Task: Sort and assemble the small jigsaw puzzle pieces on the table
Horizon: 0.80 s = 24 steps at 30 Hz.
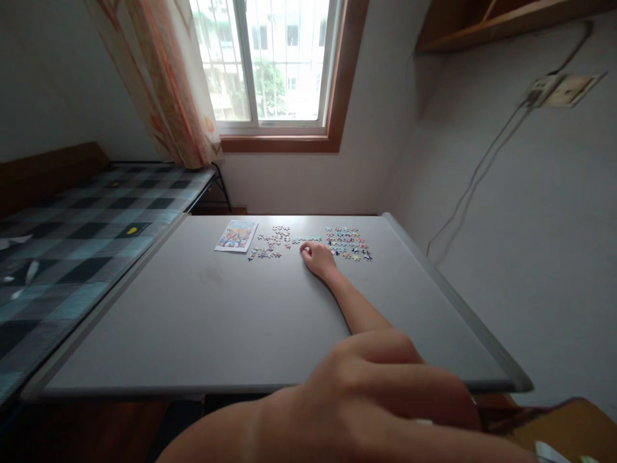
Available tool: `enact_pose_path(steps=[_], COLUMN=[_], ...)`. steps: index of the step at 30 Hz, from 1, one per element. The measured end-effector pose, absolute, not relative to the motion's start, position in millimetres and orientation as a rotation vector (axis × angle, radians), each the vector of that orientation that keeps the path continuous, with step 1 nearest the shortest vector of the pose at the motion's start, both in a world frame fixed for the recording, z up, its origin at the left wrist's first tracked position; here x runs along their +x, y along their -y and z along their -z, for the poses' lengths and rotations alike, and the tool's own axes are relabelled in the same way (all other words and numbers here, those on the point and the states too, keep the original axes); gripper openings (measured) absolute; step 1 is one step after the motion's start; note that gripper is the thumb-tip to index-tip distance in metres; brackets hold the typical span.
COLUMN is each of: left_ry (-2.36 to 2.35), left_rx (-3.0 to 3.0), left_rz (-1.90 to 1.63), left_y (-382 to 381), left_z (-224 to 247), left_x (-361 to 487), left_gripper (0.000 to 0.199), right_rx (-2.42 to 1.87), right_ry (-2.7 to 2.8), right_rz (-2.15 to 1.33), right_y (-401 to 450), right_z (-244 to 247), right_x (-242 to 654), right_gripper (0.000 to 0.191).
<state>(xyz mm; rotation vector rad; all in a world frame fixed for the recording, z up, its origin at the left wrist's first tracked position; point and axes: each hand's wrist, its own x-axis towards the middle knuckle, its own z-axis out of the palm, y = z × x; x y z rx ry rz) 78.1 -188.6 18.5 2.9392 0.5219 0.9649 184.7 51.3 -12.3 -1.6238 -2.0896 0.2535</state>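
Observation:
My right hand (319, 258) rests on the far part of the grey table (212, 328), its fingers curled in a pinch. Whatever is between those fingertips is too small to tell. Just beyond it lies a short joined strip of pale blue puzzle pieces (307, 239). Large and close to the camera, my left hand (385, 392) reaches across from the lower left with bent fingers. A small whitish-green thing (549, 452) shows near its fingertips at the bottom edge, partly cut off, and I cannot make out what it is.
Loose puzzle pieces (347, 243) lie in rows right of my right hand, and more loose pieces (267, 253) are scattered to the left. A printed picture card (236, 236) lies at the far left. A checked bed (96, 218) adjoins the table's left side; a wall stands right.

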Motion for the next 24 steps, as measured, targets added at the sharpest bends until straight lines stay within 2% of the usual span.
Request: enact_pose_path(steps=[4,6,15,24], left_ry=[-0.312,-0.411,-1.273,-1.426], left_rx=[3.007,3.023,2.938,2.74], left_rz=[-0.861,-0.842,-0.23,-0.328], left_y=[153.8,124.2,12.1,12.6], left_z=[-81.6,-93.4,-17.8,3.4], left_x=[100.6,100.5,27.8,13.0], left_gripper=[0.025,0.025,0.022,0.027], right_rx=[-1.618,-1.609,-1.639,-1.617], right_ry=[2.087,2.085,2.089,2.088], right_rz=[-0.25,-0.251,-0.236,-0.241], right_y=[-51.0,-50.5,-51.8,-51.1], right_z=[13.5,13.6,12.3,12.2], right_x=[185.1,185.1,184.2,184.6], right_gripper=[0.023,0.022,0.021,0.021])
